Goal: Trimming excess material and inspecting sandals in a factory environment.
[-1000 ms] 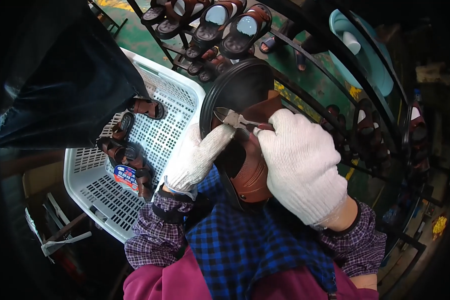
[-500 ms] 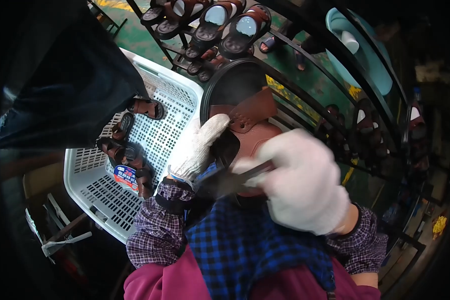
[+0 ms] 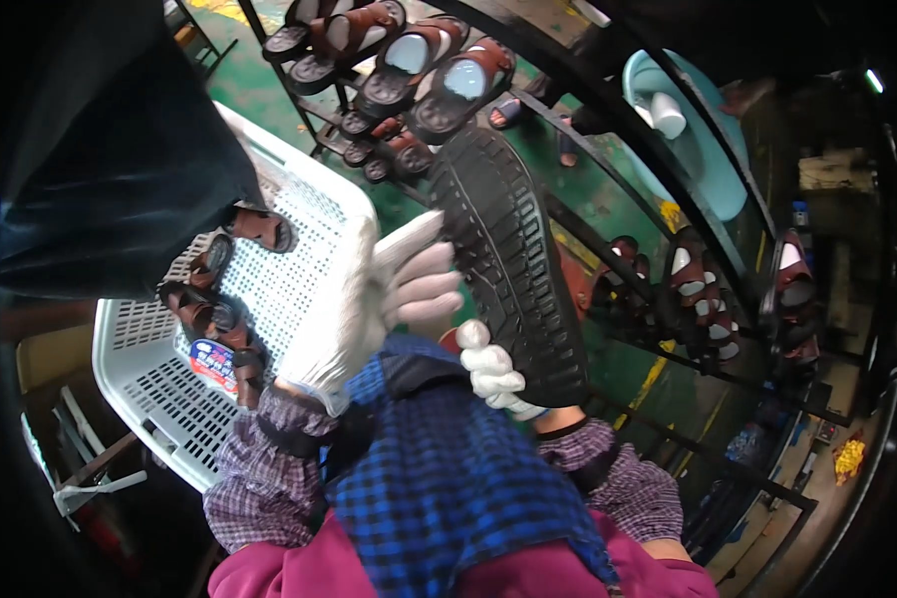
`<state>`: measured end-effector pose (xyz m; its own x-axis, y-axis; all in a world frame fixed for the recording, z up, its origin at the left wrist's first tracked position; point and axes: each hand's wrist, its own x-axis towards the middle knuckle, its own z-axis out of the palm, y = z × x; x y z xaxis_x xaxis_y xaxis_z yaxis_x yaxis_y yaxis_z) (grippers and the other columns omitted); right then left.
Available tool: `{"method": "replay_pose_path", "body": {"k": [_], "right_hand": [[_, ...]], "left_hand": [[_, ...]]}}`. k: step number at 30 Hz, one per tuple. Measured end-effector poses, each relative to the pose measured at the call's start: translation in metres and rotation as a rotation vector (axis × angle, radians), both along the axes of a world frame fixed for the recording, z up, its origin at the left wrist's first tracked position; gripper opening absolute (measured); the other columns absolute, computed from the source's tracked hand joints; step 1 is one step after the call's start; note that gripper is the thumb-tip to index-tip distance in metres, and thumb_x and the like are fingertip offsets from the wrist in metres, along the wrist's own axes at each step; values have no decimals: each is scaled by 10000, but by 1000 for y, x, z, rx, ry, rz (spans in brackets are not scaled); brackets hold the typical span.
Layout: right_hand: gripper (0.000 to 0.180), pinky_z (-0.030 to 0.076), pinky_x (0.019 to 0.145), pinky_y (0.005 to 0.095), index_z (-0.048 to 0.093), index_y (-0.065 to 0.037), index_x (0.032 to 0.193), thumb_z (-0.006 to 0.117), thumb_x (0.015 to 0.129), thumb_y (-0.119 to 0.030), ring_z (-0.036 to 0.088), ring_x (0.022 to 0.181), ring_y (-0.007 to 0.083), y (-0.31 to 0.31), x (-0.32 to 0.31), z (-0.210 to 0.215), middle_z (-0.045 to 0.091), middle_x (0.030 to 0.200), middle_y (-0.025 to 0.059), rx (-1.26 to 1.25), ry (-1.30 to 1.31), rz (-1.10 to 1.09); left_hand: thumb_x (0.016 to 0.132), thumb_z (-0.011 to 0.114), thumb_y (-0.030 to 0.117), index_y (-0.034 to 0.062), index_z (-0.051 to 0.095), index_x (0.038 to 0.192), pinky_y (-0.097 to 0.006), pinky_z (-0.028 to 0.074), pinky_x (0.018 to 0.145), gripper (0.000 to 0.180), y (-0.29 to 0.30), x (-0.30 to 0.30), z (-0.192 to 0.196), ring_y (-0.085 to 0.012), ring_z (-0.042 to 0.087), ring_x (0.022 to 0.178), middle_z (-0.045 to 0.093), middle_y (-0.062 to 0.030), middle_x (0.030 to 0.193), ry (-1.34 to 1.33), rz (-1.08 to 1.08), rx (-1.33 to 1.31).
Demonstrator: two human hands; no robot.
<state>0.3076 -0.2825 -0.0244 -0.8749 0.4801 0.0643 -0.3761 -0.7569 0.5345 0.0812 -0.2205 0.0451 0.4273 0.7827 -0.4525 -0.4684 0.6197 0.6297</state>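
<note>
A sandal (image 3: 508,264) stands before me with its black ridged sole facing me; its upper is mostly hidden behind, apart from a brown edge at the right. My right hand (image 3: 491,371), in a white knitted glove, is closed around the sandal's heel half, fingers curled over the near left edge. My left hand (image 3: 409,279), also gloved in white, is open beside the sole's left edge, fingers stretched out. Its fingertips lie close to the sole; whether they touch it I cannot tell. Nothing shows in the left hand.
A white slotted basket (image 3: 344,189) at the left holds several brown sandals (image 3: 209,309). Dark metal racks (image 3: 608,159) with more sandals (image 3: 468,85) run along the far side and right. Behind them stands a light blue tub (image 3: 708,169). Dark hanging material (image 3: 120,179) fills the upper left.
The sandal has turned from its brown upper to its sole. My left hand has let go of it and opened; my right hand now grips it. The dark tool seen in my right hand is out of sight.
</note>
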Motion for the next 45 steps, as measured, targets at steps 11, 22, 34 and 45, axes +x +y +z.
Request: {"method": "replay_pose_path", "body": {"k": [11, 22, 34, 45], "right_hand": [[353, 475, 612, 316, 486, 7, 1115, 559, 972, -307, 531, 686, 237, -14, -32, -80, 489, 811, 105, -151, 484, -134], [340, 596, 823, 407, 541, -41, 1320, 555, 1012, -186, 692, 933, 254, 8, 8, -229, 666, 1127, 112, -100, -1828, -41], [480, 476, 914, 321, 522, 66, 1325, 661, 943, -190, 605, 1046, 187, 189, -66, -341, 641, 1205, 116, 716, -2507, 104], [482, 467, 961, 346, 505, 25, 1370, 636, 952, -175, 605, 1123, 224, 318, -186, -322, 637, 1233, 112, 1268, -2313, 204]], "left_hand": [[974, 375, 702, -133, 257, 1494, -414, 560, 965, 991, -28, -47, -63, -324, 627, 1144, 482, -332, 1381, 58, 151, -212], [1024, 384, 588, -69, 418, 1459, -407, 500, 1002, 789, -51, -186, -196, -321, 617, 1146, 575, -283, 1322, 625, 530, -297], [1018, 368, 606, -18, 370, 1511, -387, 475, 1000, 795, -99, -227, -266, -292, 607, 1154, 560, -231, 1369, 908, 396, -522], [1010, 544, 422, -48, 464, 1443, -347, 451, 1007, 644, -93, -284, -255, -237, 579, 1151, 599, -166, 1308, 679, 577, -741]]}}
